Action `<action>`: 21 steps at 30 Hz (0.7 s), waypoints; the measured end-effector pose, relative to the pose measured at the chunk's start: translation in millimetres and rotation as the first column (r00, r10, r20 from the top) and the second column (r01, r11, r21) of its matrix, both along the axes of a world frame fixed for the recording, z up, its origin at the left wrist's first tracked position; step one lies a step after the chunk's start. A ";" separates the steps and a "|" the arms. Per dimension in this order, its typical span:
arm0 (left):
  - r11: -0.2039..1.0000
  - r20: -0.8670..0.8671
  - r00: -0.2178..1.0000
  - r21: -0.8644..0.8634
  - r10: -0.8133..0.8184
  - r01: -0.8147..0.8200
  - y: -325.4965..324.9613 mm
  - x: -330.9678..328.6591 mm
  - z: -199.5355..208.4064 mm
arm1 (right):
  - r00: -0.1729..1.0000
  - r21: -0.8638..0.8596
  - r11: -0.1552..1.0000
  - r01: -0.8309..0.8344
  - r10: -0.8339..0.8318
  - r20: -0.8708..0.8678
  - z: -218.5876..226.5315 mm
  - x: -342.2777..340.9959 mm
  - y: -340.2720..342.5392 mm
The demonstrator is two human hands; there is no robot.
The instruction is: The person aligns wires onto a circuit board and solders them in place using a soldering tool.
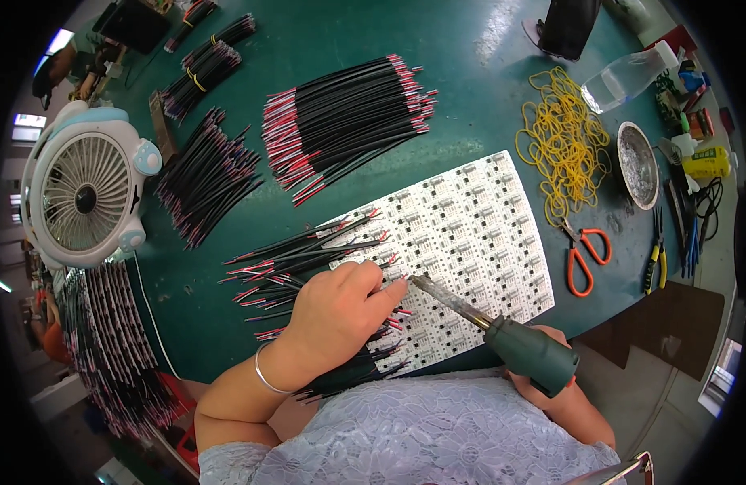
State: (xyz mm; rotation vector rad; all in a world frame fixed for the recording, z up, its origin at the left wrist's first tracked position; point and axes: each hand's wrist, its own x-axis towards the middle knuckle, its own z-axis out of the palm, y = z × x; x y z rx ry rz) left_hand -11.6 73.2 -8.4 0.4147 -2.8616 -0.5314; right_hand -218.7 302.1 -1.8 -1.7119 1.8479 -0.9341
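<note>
A large white circuit board panel (470,234) with rows of small components lies on the table in front of me. Black cables (296,263) with red and white wire ends reach onto its left side. My left hand (336,311) rests over these cables, thumb and forefinger pinched on a wire whose end is mostly hidden by the fingers. My right hand (542,394) is wrapped round the dark green handle of a soldering iron (518,347). Its metal tip points left and meets the board right beside my left fingertips.
Beyond the board lies a pile of black cables (353,113); more bundles (211,174) sit left of it. A white fan (86,198) stands at the left. On the right are yellow rubber bands (563,145), a metal bowl (638,166), orange-handled scissors (583,250), pliers (655,259) and a bottle (627,77).
</note>
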 end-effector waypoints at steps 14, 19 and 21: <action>0.988 -0.040 0.999 0.155 -0.008 0.014 -6.1 -0.1 -5.2 | 0.892 0.090 0.992 0.090 -0.121 0.435 -18.7 5.2 20.9; 0.983 -0.041 0.999 0.180 -0.023 0.030 -8.8 -0.5 -5.9 | 0.926 0.098 0.992 0.074 -0.105 0.363 -15.9 5.2 17.9; 0.983 -0.040 0.999 0.181 -0.030 0.036 -9.5 -0.6 -5.4 | 0.938 0.123 0.989 0.083 -0.119 0.326 -15.5 5.3 17.5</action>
